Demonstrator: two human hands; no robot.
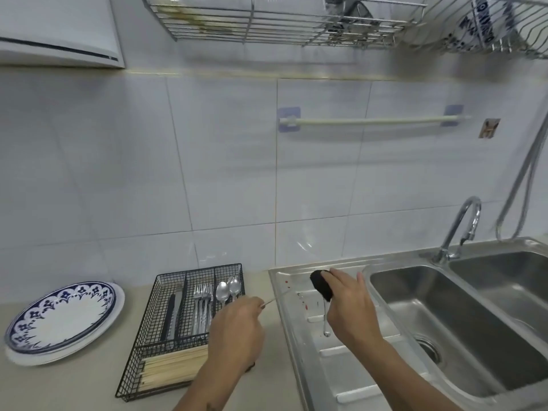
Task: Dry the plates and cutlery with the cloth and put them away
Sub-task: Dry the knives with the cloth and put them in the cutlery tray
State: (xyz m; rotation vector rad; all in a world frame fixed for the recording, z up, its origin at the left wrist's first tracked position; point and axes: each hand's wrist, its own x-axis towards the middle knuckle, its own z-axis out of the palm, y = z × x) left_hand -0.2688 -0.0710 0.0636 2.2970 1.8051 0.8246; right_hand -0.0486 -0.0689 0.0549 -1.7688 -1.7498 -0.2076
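Holding a thin steel utensil handle [274,301], the left hand [237,330] has its fingers curled round the near end, while the far end runs toward the right hand [351,307]. That hand grips a dark bunched cloth [321,284], clenched round it above the ribbed steel drainboard [341,351]; whether the cloth wraps the utensil's head cannot be told through the blur. A small shiny piece [326,324] hangs below the right hand, unclear what.

Steel cutlery is light, stiff and slippery when wet, so it is best pinched at the handle with the cloth drawn along the working end.

Just left of the hands sits a black wire-mesh cutlery tray [148,360], with pale wooden chopsticks [172,369] in front and knives [173,312], forks [203,307] and two steel spoons [228,287] behind. Farther left, stacked white plates with a blue patterned rim [62,321] rest on the counter; they are heavier and breakable, best held by the rim with both hands. Beyond stand the double steel sink [444,318] and curved tap [462,226].
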